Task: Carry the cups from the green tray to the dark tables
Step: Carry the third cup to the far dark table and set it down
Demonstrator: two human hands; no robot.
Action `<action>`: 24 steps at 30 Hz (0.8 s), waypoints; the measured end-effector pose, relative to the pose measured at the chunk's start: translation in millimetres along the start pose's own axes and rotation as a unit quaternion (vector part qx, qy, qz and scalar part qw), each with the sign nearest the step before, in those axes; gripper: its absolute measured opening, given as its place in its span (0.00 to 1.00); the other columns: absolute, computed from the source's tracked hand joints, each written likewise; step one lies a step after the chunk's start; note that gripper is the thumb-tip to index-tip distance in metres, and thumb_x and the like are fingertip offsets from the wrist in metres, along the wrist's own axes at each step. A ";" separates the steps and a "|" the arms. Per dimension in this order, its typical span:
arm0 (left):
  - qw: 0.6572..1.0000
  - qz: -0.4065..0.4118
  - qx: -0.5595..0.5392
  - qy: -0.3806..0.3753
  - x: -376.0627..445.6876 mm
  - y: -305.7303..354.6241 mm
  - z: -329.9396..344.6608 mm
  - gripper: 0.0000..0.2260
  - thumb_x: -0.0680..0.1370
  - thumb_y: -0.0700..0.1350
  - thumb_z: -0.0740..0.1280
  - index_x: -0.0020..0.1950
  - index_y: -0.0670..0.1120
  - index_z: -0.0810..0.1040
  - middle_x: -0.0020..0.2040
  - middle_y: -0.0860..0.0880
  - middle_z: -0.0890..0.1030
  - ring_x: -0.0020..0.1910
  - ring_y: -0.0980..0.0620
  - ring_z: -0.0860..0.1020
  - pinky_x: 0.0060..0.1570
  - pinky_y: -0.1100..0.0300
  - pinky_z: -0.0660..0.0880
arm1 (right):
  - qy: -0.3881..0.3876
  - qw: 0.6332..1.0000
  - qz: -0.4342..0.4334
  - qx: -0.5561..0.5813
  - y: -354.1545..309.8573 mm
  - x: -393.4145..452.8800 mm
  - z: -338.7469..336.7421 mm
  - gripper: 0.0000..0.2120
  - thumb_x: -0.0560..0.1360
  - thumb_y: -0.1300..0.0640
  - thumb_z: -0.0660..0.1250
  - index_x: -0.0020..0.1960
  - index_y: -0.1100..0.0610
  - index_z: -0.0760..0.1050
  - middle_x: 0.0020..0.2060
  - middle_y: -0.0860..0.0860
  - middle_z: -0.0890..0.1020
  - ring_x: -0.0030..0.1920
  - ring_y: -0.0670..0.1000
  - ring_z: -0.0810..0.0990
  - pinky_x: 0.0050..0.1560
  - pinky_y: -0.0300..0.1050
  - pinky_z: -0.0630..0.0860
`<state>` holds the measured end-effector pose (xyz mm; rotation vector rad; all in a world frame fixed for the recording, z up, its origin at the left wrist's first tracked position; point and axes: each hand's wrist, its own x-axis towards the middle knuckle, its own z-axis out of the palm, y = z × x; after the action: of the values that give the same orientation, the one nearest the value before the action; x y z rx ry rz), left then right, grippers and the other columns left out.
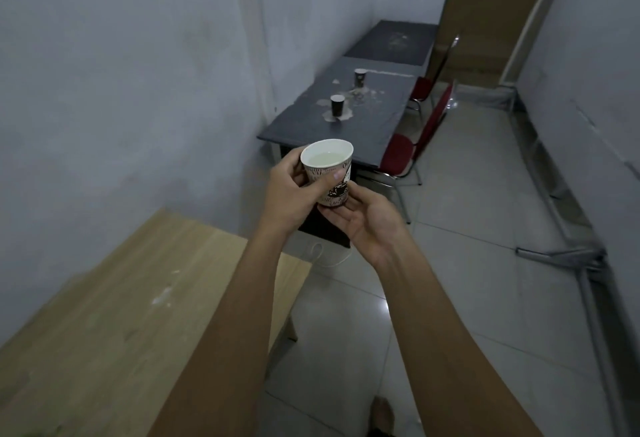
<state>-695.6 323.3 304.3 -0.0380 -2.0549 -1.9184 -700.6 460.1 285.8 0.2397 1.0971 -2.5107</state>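
Observation:
A white paper cup (329, 166) with dark print holds pale liquid. My left hand (294, 190) grips its side, thumb across the front. My right hand (367, 221) cups under its base, palm up. I hold it in the air in front of the near dark table (311, 124). On that table stand two more paper cups, one nearer (337, 105) and one farther (360, 77), amid pale stains. A second dark table (394, 43) lies beyond, against the wall. The green tray is out of view.
A light wooden table (121, 315) fills the lower left. Two red chairs (401, 156) (420, 88) stand at the dark table's right side. Metal poles (568, 256) lie along the right wall on the tiled floor (467, 228). A brown door (491, 13) is at the back.

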 end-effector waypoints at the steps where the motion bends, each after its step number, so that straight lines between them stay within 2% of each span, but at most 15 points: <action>1: 1.000 0.000 -0.003 -0.010 5.1 -2.0 11.8 0.23 0.71 0.40 0.80 0.64 0.40 0.79 0.59 0.44 0.85 0.60 0.47 0.83 0.60 0.53 0.80 | 0.007 1.000 -0.005 0.003 -7.6 2.6 -9.0 0.17 0.83 0.60 0.61 0.69 0.68 0.75 0.64 0.64 0.81 0.55 0.58 0.85 0.57 0.51 0.83; 3: 0.999 0.001 -0.005 -0.032 16.8 -5.9 35.6 0.23 0.71 0.39 0.79 0.64 0.40 0.79 0.58 0.46 0.85 0.59 0.50 0.83 0.57 0.58 0.80 | 0.021 1.000 -0.015 0.010 -24.5 9.1 -27.3 0.17 0.83 0.60 0.62 0.68 0.68 0.76 0.62 0.64 0.82 0.55 0.58 0.85 0.54 0.50 0.84; 6: 0.998 0.005 -0.004 -0.058 38.9 -12.6 74.8 0.23 0.71 0.41 0.80 0.64 0.42 0.80 0.58 0.47 0.85 0.59 0.51 0.83 0.59 0.55 0.80 | 0.033 0.999 -0.029 0.011 -55.1 22.1 -54.7 0.16 0.83 0.60 0.62 0.67 0.67 0.76 0.61 0.64 0.83 0.56 0.58 0.85 0.53 0.49 0.85; 9: 0.997 0.011 -0.001 -0.074 65.0 -16.5 117.4 0.23 0.71 0.42 0.80 0.64 0.44 0.80 0.58 0.49 0.86 0.59 0.52 0.83 0.61 0.52 0.80 | 0.038 0.998 -0.041 -0.002 -91.7 40.4 -81.5 0.16 0.84 0.59 0.61 0.67 0.66 0.77 0.61 0.62 0.84 0.60 0.59 0.84 0.57 0.51 0.83; 12: 0.996 0.021 -0.004 -0.089 93.2 -15.5 162.4 0.23 0.71 0.44 0.80 0.64 0.44 0.80 0.58 0.49 0.85 0.59 0.52 0.83 0.61 0.51 0.80 | 0.039 0.997 -0.061 -0.010 -131.8 60.7 -106.9 0.16 0.84 0.59 0.61 0.68 0.66 0.76 0.61 0.63 0.84 0.62 0.60 0.83 0.66 0.57 0.79; 15: 0.995 0.022 -0.003 -0.098 120.7 -12.0 205.0 0.24 0.71 0.44 0.80 0.65 0.45 0.80 0.59 0.49 0.85 0.59 0.53 0.83 0.62 0.51 0.80 | 0.043 0.996 -0.080 -0.023 -172.9 75.8 -127.3 0.16 0.84 0.58 0.62 0.67 0.63 0.77 0.59 0.61 0.85 0.60 0.59 0.85 0.63 0.55 0.80; 17: 0.995 0.027 -0.010 -0.100 137.9 -10.6 232.1 0.23 0.71 0.43 0.80 0.64 0.44 0.80 0.58 0.49 0.85 0.59 0.54 0.83 0.61 0.54 0.80 | 0.040 0.995 -0.089 -0.024 -198.9 86.5 -140.7 0.16 0.83 0.57 0.63 0.67 0.62 0.77 0.58 0.61 0.85 0.59 0.59 0.85 0.64 0.56 0.79; 21: 0.994 0.035 -0.001 -0.108 166.6 -5.1 278.8 0.24 0.71 0.40 0.80 0.64 0.41 0.79 0.58 0.49 0.85 0.57 0.58 0.83 0.54 0.67 0.78 | 0.045 0.994 -0.095 -0.011 -239.7 107.7 -164.2 0.17 0.83 0.58 0.63 0.69 0.64 0.75 0.60 0.63 0.84 0.61 0.61 0.84 0.68 0.60 0.76; 24: 0.993 0.038 0.007 -0.115 189.6 -7.1 307.0 0.25 0.69 0.41 0.81 0.64 0.42 0.79 0.57 0.51 0.84 0.56 0.60 0.83 0.52 0.69 0.78 | 0.048 0.995 -0.088 0.003 -266.2 122.7 -182.0 0.18 0.82 0.58 0.64 0.69 0.65 0.75 0.60 0.64 0.84 0.61 0.62 0.84 0.69 0.60 0.75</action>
<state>-943.8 583.6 333.5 -0.3444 -2.1780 -1.9305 -922.4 723.8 302.4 0.2803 1.1952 -2.6840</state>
